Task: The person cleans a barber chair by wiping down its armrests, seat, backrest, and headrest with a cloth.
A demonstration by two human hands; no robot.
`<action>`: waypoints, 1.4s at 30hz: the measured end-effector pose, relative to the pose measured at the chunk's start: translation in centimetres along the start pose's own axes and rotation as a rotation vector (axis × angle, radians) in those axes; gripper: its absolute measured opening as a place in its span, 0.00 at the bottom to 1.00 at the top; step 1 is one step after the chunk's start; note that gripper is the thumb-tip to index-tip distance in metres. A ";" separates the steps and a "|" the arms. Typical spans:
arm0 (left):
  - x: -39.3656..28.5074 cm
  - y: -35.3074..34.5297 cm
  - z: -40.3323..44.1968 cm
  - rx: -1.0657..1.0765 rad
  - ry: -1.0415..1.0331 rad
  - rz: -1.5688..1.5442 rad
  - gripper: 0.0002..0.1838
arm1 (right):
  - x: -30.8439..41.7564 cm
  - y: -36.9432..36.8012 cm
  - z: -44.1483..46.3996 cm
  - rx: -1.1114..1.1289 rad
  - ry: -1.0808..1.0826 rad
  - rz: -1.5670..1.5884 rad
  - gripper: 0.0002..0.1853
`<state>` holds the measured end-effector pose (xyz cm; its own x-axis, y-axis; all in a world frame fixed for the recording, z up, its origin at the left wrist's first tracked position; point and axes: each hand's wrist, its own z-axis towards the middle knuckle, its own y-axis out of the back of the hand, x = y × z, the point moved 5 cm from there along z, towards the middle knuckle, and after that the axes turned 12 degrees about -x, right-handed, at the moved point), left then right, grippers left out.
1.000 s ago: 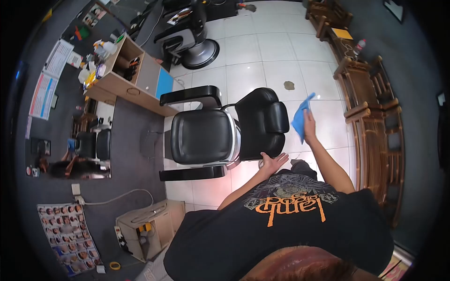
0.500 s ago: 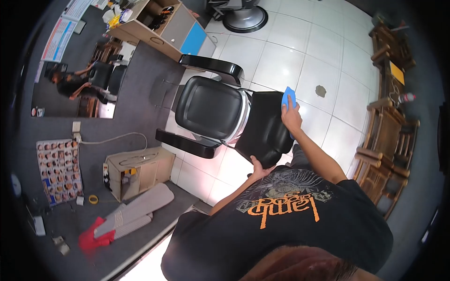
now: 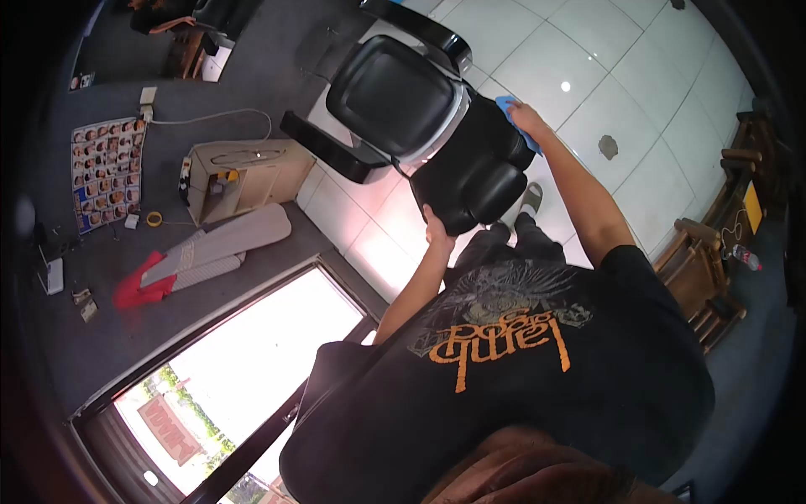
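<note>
A black barber chair [image 3: 391, 94] stands before me, its padded backrest [image 3: 470, 168] turned toward me. My left hand [image 3: 438, 231] is at the backrest's lower left corner, its fingers lying against the black padding. At the upper right side of the backrest, my right hand [image 3: 527, 118] holds a blue cloth [image 3: 509, 104] against the edge. Part of the cloth hangs below that hand along the backrest.
A wooden cabinet [image 3: 273, 172] stands at left, with a grey padded board [image 3: 227, 244] below it. A bright glass door [image 3: 269, 344] is at lower left. Wooden bamboo-style seats [image 3: 693, 269] line the right, with a bottle [image 3: 745, 258] on one.
The view has turned and moved, bringing the glass door into sight. My right hand has brought the cloth from the air onto the backrest. My left hand has stayed at the backrest's corner.
</note>
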<state>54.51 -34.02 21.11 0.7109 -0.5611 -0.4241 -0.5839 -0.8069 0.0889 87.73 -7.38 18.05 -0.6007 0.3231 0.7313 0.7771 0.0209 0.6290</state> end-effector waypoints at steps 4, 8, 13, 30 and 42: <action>0.0 0.0 -1.3 0.043 -0.012 0.022 0.50 | 7.1 5.7 -9.7 -0.308 0.081 -0.138 0.23; -0.2 -0.3 -3.1 -0.110 -0.044 -0.002 0.53 | 8.7 5.0 -17.9 -0.502 0.394 -0.266 0.21; 0.7 0.0 -1.8 -0.141 -0.112 -0.045 0.53 | 11.2 6.1 -24.2 -0.213 0.641 -0.485 0.22; 2.9 -1.3 -8.0 -0.192 -0.114 -0.355 0.59 | 10.6 -7.1 -5.2 0.569 0.644 -0.937 0.28; 9.2 -7.4 -11.8 -0.468 -0.167 -0.444 0.52 | 10.1 -11.5 -4.0 0.871 0.952 -0.679 0.29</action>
<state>69.96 -35.41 27.24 0.7520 -0.1515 -0.6415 0.0089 -0.9708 0.2397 71.94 -8.09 19.26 -0.5167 -0.7112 0.4766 -0.0433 0.5777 0.8151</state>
